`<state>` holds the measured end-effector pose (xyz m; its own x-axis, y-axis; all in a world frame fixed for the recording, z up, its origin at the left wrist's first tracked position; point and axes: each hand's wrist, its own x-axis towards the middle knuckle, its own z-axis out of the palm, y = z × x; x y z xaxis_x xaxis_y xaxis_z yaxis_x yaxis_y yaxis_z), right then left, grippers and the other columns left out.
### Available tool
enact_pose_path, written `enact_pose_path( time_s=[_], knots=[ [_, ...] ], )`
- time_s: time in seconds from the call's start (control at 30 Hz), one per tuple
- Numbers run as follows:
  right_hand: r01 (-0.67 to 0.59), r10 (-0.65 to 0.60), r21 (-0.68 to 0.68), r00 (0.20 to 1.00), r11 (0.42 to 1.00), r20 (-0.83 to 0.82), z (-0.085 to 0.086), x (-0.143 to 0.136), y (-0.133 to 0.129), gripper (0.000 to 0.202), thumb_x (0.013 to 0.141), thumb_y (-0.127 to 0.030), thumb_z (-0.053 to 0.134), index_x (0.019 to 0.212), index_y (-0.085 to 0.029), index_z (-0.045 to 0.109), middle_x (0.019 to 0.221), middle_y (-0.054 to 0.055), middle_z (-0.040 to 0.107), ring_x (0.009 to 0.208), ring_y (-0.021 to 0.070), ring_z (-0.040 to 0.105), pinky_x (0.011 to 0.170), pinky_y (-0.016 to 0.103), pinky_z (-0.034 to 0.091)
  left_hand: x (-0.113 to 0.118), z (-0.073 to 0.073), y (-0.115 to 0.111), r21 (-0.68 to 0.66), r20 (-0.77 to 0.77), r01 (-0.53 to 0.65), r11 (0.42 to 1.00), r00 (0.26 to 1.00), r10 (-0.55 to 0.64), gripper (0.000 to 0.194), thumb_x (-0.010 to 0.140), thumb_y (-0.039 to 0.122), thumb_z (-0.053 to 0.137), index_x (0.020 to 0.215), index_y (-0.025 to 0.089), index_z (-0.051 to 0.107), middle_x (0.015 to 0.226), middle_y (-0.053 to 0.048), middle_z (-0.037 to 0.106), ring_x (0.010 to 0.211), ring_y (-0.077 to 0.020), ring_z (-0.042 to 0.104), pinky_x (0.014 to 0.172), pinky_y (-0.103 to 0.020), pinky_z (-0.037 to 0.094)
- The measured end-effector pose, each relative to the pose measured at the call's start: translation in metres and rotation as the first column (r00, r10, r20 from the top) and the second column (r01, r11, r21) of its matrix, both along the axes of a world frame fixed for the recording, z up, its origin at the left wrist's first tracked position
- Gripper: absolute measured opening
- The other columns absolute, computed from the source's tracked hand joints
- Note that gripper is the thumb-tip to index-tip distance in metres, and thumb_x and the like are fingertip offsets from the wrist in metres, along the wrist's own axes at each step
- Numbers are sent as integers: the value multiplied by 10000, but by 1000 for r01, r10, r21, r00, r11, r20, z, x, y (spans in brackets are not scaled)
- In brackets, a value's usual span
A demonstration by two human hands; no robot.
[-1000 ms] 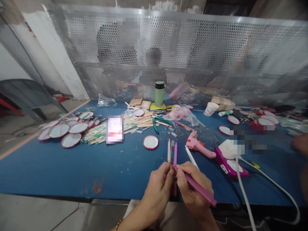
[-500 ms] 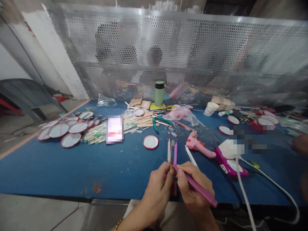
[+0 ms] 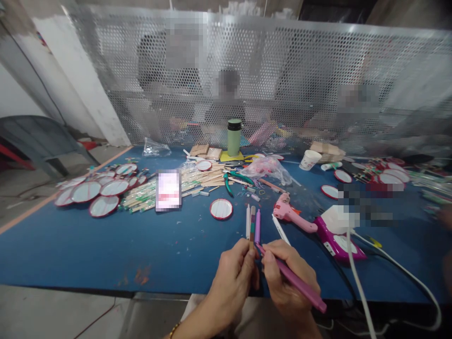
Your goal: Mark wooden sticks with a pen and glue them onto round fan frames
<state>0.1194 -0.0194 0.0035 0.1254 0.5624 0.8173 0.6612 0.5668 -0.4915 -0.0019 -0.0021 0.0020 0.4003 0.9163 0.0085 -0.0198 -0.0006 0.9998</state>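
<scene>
My left hand (image 3: 231, 273) pinches a flat wooden stick (image 3: 252, 225) painted with coloured bands, its far end pointing away from me. In my right hand (image 3: 291, 280) is a magenta marker (image 3: 300, 287), held like a pen. The marker's tip is close beside the stick, near my left fingertips; I cannot tell whether they touch. Past my fingers, a pale marker (image 3: 247, 221) lies left of the stick and a purple marker (image 3: 257, 226) right of it. A white marker (image 3: 280, 229) rests further right. One round red-rimmed disc (image 3: 221, 209) lies beyond them.
A pink glue gun (image 3: 293, 215) and a magenta power strip (image 3: 339, 242) with white cables are at right. Green-handled pliers (image 3: 229, 184), wooden sticks (image 3: 208, 178) and a green bottle (image 3: 233, 139) stand or lie further back. Stacked discs (image 3: 86, 191) and a blurred phone-like screen (image 3: 168, 189) occupy the left.
My right hand has shifted slightly right, and the magenta marker's back end has moved right and down. My left hand stays nearly still; a little more of the stick shows.
</scene>
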Motion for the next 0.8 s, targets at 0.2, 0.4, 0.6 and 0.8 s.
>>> enact_pose_path(
  time_s=[0.2,0.4,0.6,0.8],
  knots=[
    [-26,26,-11,1000,1000,9,1,-1,1,138,895,-98,551,904,-199,643,701,-4,689,590,121,670,572,216,532,1,-4,0,21,13,-16,1000,1000,16,361,973,476,420,753,194,470,537,55,463,480,-85,404,482,-198,314],
    [-29,30,-46,999,999,31,1,0,0,127,891,-103,556,885,-191,647,721,3,696,607,118,671,590,216,535,2,-5,1,28,19,-21,999,1000,20,339,965,463,436,773,189,487,547,55,478,486,-86,415,483,-198,306],
    [-50,52,-47,998,998,38,-1,1,2,131,903,-100,545,901,-189,641,715,-4,680,611,105,659,586,204,525,1,-5,0,49,-4,-25,998,1000,25,329,975,432,423,758,192,479,552,48,502,493,-86,436,483,-197,298],
    [-22,23,-27,999,999,41,0,0,2,135,903,-100,543,901,-194,641,718,-1,691,612,115,672,592,209,532,1,-5,0,50,-12,-29,998,999,30,332,975,431,422,749,194,475,540,52,490,480,-85,420,480,-197,305]
  ],
)
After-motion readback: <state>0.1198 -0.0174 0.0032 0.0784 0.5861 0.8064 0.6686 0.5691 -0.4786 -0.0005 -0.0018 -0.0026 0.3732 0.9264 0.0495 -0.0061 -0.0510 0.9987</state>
